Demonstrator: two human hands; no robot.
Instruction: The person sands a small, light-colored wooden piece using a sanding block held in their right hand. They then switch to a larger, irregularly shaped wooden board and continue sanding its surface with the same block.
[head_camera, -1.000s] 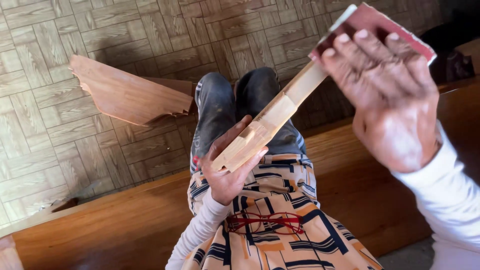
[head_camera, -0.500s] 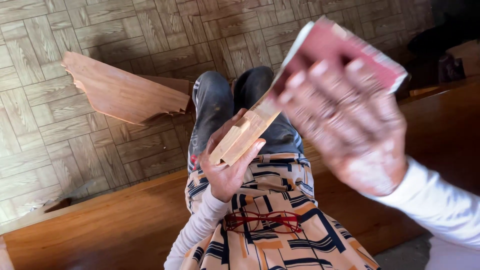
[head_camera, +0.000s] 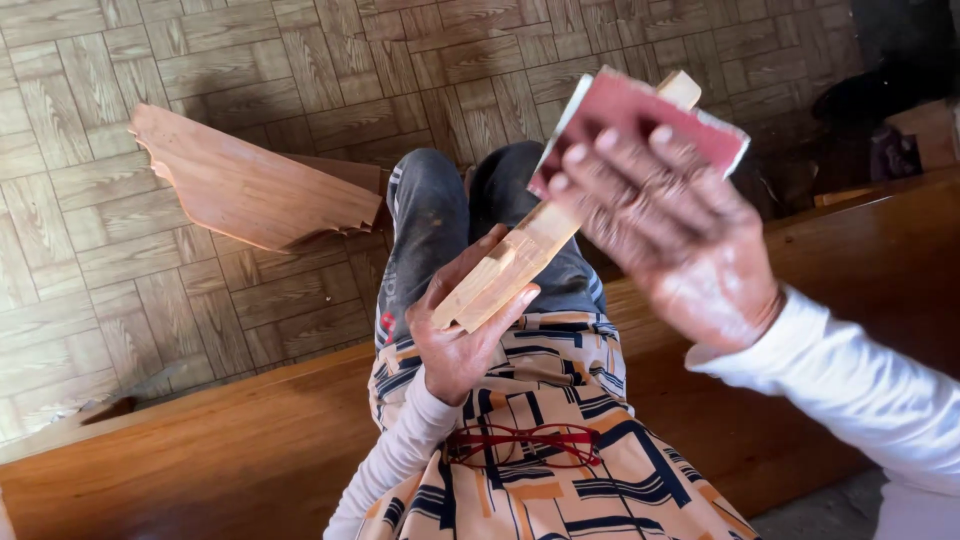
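Open floor of pale wood-patterned tiles lies to the left of the left hand, giving wide free room there. Up and left of that hand, a jagged-edged reddish wood panel stands in the way, touching the person's knees. Just below the left hand, red-framed glasses hang at the patterned shirt. A brown wooden bench runs beneath both hands, its surface bare to either side. The right hand, pressing a red sanding block on a pale wood strip, blocks the space up and right; dark clutter sits beyond it.
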